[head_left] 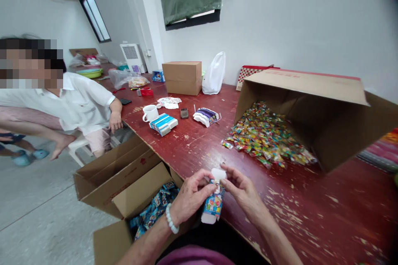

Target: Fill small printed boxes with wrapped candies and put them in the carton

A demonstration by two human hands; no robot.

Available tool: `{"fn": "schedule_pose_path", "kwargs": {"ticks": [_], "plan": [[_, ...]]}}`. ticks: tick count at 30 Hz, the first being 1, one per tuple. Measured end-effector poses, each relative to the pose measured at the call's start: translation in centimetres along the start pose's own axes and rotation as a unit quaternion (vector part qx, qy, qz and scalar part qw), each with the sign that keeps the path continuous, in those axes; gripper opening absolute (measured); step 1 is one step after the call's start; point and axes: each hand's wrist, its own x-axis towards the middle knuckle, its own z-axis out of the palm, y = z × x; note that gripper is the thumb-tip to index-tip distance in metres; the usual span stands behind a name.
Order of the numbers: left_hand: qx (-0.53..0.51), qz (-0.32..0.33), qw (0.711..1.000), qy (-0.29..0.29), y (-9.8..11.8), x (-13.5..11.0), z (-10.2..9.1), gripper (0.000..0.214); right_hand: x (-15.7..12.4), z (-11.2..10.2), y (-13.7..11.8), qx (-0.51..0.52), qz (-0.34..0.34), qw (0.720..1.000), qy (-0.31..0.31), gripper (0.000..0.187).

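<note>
My left hand (190, 197) and my right hand (241, 189) together hold a small blue cartoon-printed carton (212, 206) upright at the near edge of the red table (311, 215). The left fingers grip its side. The right fingers pinch its white top flap (218, 173), which stands open. A white bead bracelet (171, 219) sits on my left wrist. A large cardboard box (314, 107) lies tipped on its side to the right, with a heap of colourful wrapped sweets (267, 136) spilling out of it onto the table.
An open cardboard box (130, 198) on the floor at my left holds several blue cartons. On the table stand a white mug (150, 112), blue flat packs (163, 123), a closed brown box (182, 77) and a white bag (214, 73). A person in a white shirt (83, 103) sits at the table's left side.
</note>
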Motion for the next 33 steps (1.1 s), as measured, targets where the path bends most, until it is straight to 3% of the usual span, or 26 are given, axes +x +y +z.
{"fn": "schedule_pose_path", "kwargs": {"ticks": [3,6,10,13,17,21,26,33], "plan": [[-0.035,-0.010,0.999,0.022,0.1,0.0,0.1,0.032,-0.1,-0.2,-0.4,-0.055,0.000,0.997,-0.048,0.026],[-0.108,-0.032,0.993,0.036,0.2,0.1,0.3,0.045,-0.4,0.2,-0.6,-0.079,-0.033,0.996,-0.021,0.024],[-0.236,-0.131,0.963,-0.024,-0.1,0.0,0.9,0.048,-0.7,0.9,-0.8,-0.133,-0.094,0.987,0.003,0.017],[-0.250,-0.188,0.949,-0.031,-0.6,0.2,1.3,0.065,-0.9,1.2,-1.1,-0.195,-0.117,0.973,-0.040,0.018],[-0.226,-0.166,0.960,-0.011,-0.8,0.6,1.5,0.072,-0.8,1.4,-1.6,-0.171,-0.087,0.981,-0.038,0.024],[-0.198,-0.132,0.971,-0.029,-0.4,0.6,1.4,0.078,-0.5,1.8,-2.1,-0.115,-0.029,0.993,-0.023,0.015],[-0.148,-0.114,0.982,-0.034,-0.1,0.4,1.3,0.079,-0.3,2.4,-2.8,-0.025,0.028,0.999,-0.002,0.020],[-0.132,-0.105,0.984,-0.060,-0.2,0.4,0.6,0.074,-0.4,2.7,-3.0,0.006,0.030,0.999,0.029,0.018]]}}
